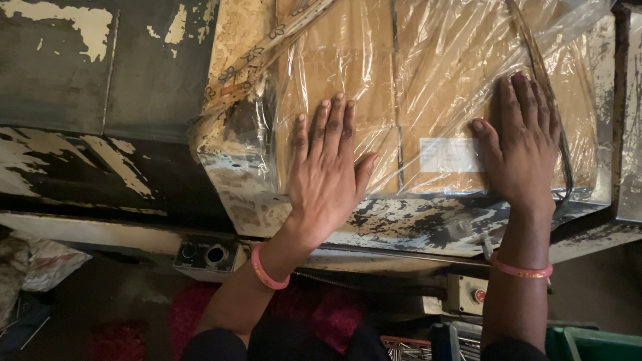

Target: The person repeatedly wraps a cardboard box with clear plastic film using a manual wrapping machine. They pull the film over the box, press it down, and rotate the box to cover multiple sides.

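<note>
Left hand: the left hand [326, 175] lies flat, palm down, fingers straight and slightly spread, thumb out to the side; it grips nothing and presses on the clear plastic wrap [428, 73] over the cardboard stack.
Right hand: the right hand [520, 144] is also flat and open, fingers together and pointing away from the person, thumb spread toward the left hand; it holds nothing and rests on the same wrapped surface near its right edge.
Cardboard stack: the cardboard stack [408, 107] is brown, made of flat pieces laid side by side with seams showing, and sits on the worn metal desk [414, 227] directly under both hands.
Label: a small pale rectangular label [449, 155] lies under the wrap, between the two hands and nearer the right thumb.
Strap: a dark strap [543, 80] runs along the right side of the stack, passing just beside the right hand's fingers.
Desk: its paint is chipped and flaking, grey and white along the front edge.
Wristbands: a pink wristband [266, 273] circles the left wrist and another pink wristband [521, 271] the right.
Controls: a grey button box [207, 254] hangs below the desk's front edge at left; a second box with a red button [477, 294] sits at right.
Below: a green bin [595, 344] shows at the lower right corner.
</note>
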